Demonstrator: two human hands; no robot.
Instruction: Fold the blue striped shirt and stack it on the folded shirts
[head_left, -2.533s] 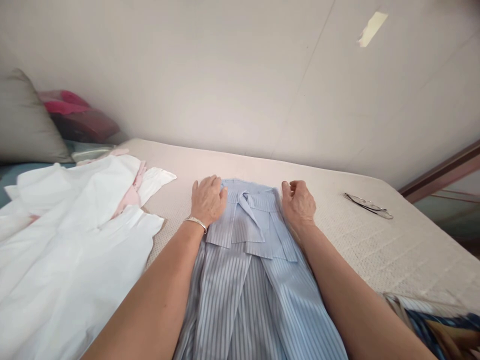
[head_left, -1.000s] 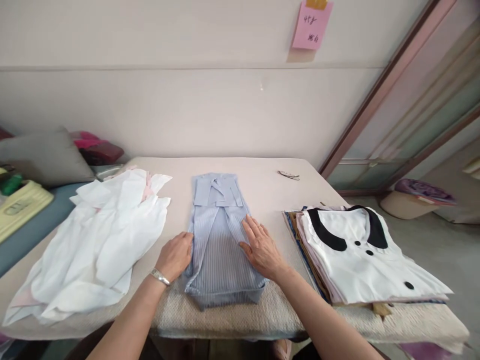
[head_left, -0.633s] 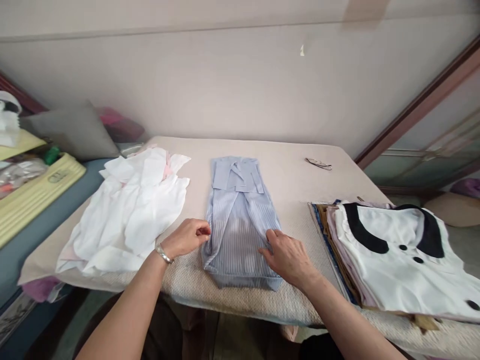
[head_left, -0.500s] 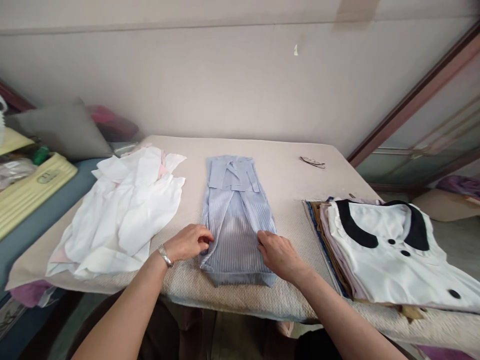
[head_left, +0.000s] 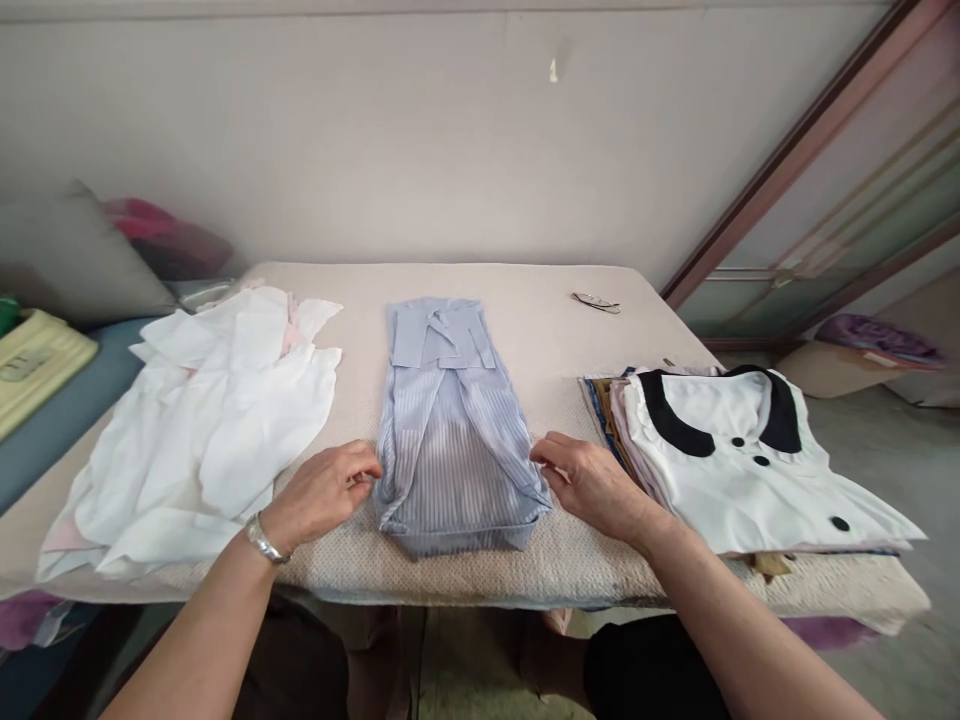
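A light blue striped shirt (head_left: 450, 430), folded into a long narrow shape with its sleeves crossed on top, lies in the middle of a beige padded table (head_left: 525, 320). My left hand (head_left: 324, 492), with a silver bracelet at the wrist, pinches the shirt's left edge near the front. My right hand (head_left: 589, 480) grips the shirt's right edge at the same height. Both hands sit close to the table's front edge.
A loose heap of white and pink garments (head_left: 202, 420) lies on the left. A stack of folded clothes topped by a white blouse with a black collar (head_left: 742, 460) stands on the right. Glasses (head_left: 596, 302) lie far right. A grey cushion (head_left: 67, 255) is far left.
My hands came back from the shirt's collar end to its front part, smoothed it, then slid outward and took hold of its two side edges. The head pulled back.
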